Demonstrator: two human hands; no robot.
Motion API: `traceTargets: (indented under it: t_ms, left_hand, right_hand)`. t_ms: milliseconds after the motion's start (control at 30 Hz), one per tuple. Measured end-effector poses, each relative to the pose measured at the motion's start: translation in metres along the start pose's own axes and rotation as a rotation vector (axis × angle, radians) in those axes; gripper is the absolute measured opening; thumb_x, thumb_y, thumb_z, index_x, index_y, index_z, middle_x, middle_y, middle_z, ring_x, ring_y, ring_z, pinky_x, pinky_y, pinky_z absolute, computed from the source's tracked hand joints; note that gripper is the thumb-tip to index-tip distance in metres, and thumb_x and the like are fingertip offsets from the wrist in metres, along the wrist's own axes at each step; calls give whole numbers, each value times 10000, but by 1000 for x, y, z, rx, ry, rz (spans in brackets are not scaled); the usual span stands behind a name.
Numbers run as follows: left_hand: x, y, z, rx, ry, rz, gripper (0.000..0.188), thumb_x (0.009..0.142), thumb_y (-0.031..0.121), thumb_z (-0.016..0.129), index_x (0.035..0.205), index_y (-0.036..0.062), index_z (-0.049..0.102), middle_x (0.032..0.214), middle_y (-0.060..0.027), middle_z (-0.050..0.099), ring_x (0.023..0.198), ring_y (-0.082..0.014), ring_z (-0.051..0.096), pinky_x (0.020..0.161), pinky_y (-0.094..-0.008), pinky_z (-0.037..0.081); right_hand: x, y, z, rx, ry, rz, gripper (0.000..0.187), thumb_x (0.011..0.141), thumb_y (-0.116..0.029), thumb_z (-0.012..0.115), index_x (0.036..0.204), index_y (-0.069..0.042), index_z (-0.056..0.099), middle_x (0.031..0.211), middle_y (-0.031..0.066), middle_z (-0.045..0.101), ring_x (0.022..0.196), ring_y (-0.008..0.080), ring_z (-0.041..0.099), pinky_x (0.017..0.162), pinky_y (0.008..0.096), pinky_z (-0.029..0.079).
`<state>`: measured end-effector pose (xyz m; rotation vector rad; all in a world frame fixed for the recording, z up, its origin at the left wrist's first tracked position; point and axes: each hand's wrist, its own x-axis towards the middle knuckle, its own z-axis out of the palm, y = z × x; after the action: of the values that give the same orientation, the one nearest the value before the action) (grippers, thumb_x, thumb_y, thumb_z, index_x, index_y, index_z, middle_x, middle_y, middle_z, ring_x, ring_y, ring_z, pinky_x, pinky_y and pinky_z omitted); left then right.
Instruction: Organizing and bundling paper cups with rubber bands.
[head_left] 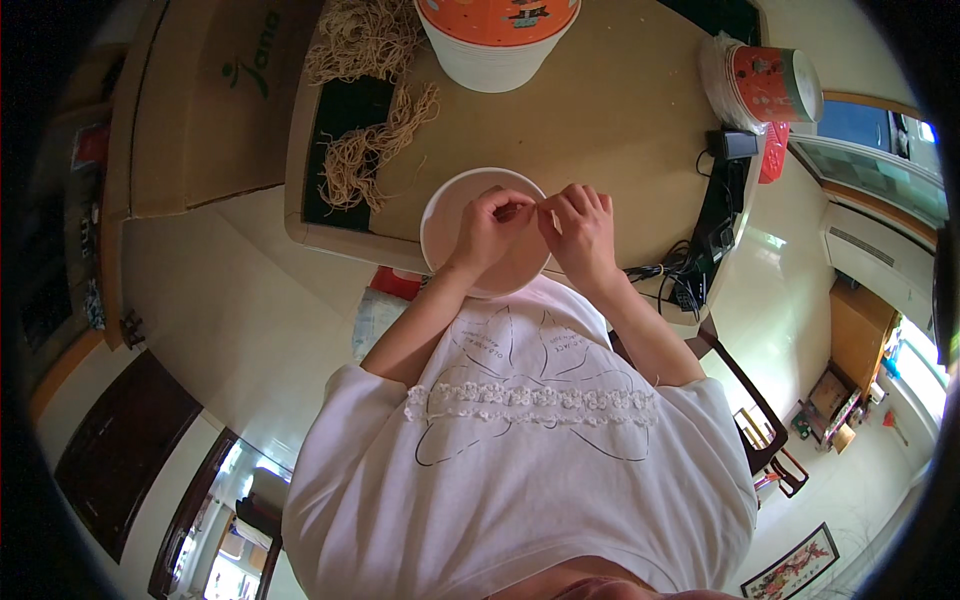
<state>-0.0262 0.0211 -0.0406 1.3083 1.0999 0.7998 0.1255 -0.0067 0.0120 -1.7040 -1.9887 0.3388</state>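
A white paper bucket (437, 226) stands at the near edge of the table, its open mouth facing up. Over its right rim my left hand (487, 232) and my right hand (583, 232) meet fingertip to fingertip. Both pinch with curled fingers near the rim; whatever lies between them is too small to make out. To the left of the bucket is a loose tangle of tan cord (365, 155). A bigger heap of the same tan cord (362, 40) lies behind it.
Beyond the bucket stands a stack of orange-and-white paper buckets (495, 60). Another wrapped stack (765, 85) lies at the far right. A black adapter (738, 145) and coiled black cables (682, 268) line the right edge. A large cardboard box (215, 110) rises at left.
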Motion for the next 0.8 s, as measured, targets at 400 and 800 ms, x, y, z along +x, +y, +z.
traceTargets:
  t_ms: [400, 800]
  left_hand:
    - [-1, 23, -2, 277, 28, 37, 96, 734, 67, 696, 829, 67, 680, 818, -67, 584, 697, -162, 587, 591, -264, 475]
    - [4, 14, 7, 140, 11, 20, 78, 753, 69, 700, 830, 55, 693, 758, -50, 589, 631, -117, 544, 569, -250, 435]
  right_hand:
    - [-6, 4, 0, 103, 16, 70, 116, 688, -62, 648, 780, -107, 592, 780, 45, 540, 782, 225, 536, 701, 354, 386]
    - [-9, 8, 1, 125, 29, 37, 126, 697, -56, 649, 796, -96, 583, 771, 38, 548, 755, 218, 541, 687, 347, 389]
